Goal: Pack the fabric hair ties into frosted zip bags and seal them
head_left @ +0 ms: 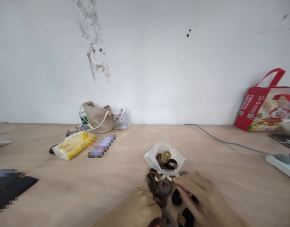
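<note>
A loose pile of fabric hair ties (pixel 165 187) in brown, grey, black and cream lies on the table in front of me. Just behind the pile sits an open white plastic pouch (pixel 150 159) with several hair ties inside, among them an olive one (pixel 166 156). At the pile's left edge my left hand (pixel 137 206) has its fingers curled in among the hair ties; what they hold is hidden. My right hand (pixel 201 197) reaches over the right side, fingers stretched and a little apart, fingertips beside a cream hair tie (pixel 162 178). Black hair ties (pixel 177 197) lie below it.
Farther left are a yellow tissue pack (pixel 75 145), a blurred phone (pixel 102 146), a beige handbag (pixel 99 118) and a clear plastic bag (pixel 124 119). To the right, a grey cable (pixel 220 139) runs to a power strip (pixel 280 164) near a red shopping bag (pixel 255 107).
</note>
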A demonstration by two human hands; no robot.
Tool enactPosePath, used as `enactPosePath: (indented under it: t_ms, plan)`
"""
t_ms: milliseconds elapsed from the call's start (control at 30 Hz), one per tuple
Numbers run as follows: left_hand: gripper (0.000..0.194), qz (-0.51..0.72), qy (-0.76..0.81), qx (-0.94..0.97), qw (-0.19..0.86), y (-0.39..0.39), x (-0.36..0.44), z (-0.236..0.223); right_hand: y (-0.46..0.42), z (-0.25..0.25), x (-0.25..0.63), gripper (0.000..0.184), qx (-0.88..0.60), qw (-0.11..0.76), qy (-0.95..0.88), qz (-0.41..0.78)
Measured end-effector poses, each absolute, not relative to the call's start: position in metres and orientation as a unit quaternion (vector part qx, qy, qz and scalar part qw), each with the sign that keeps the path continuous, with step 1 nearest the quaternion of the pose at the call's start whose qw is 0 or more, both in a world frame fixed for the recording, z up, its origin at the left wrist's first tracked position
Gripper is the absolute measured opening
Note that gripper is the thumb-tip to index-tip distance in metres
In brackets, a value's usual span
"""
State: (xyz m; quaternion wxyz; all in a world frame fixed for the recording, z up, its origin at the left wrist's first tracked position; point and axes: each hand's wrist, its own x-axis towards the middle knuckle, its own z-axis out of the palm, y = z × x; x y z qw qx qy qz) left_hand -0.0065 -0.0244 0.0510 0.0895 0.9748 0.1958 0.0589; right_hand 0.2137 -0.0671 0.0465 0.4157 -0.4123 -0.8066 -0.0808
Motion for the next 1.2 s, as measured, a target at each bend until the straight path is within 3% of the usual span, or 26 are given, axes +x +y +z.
enactPosePath:
  t_ms: [267,400,733,933,1200]
  plan:
    - [0.011,0.245,0.211,0.946,0.014,-0.015,0.003,0.097,-0.068,0.049,0.214,0.025,-0.404,0.428,-0.806,-0.062]
    - [0.019,0.351,0.301,0.885,-0.049,0.000,0.020,0.115,-0.068,0.052,0.218,0.020,-0.395,0.392,-0.829,-0.057]
    - [0.011,0.035,0.376,0.925,0.033,-0.019,0.004,0.079,-0.067,0.037,0.210,0.025,-0.289,0.177,-0.936,-0.091]
    - [0.011,-0.003,0.336,0.939,0.080,-0.022,-0.002,0.080,-0.068,0.023,0.201,0.037,-0.285,0.203,-0.927,-0.133]
    - [0.012,0.034,0.278,0.957,0.076,-0.024,-0.002,0.079,-0.066,0.035,0.208,0.035,-0.324,0.242,-0.900,-0.165]
